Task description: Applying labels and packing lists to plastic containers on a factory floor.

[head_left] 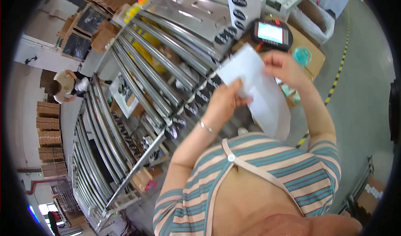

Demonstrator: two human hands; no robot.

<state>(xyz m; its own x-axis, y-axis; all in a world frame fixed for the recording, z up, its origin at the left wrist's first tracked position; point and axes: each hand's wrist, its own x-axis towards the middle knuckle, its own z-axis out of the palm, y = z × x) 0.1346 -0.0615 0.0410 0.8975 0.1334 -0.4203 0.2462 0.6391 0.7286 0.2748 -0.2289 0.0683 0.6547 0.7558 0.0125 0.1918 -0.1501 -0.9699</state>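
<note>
I hold a white plastic bag (261, 92) up in front of my chest with both hands. My left hand (223, 100) grips its lower left edge, thumb over the front. At the bag's upper right corner my right hand (284, 67) pinches the top edge. The bag hangs down and to the right, reaching my striped top. Just beyond it lies a black handheld scanner (272, 33) with a lit screen, resting on a cardboard box (311, 67).
A metal roller conveyor (158, 64) runs from upper right to lower left. Another person (67, 85) bends over at the far left near stacked cardboard (48, 131). Grey floor with a yellow-black striped line (340, 69) lies to the right.
</note>
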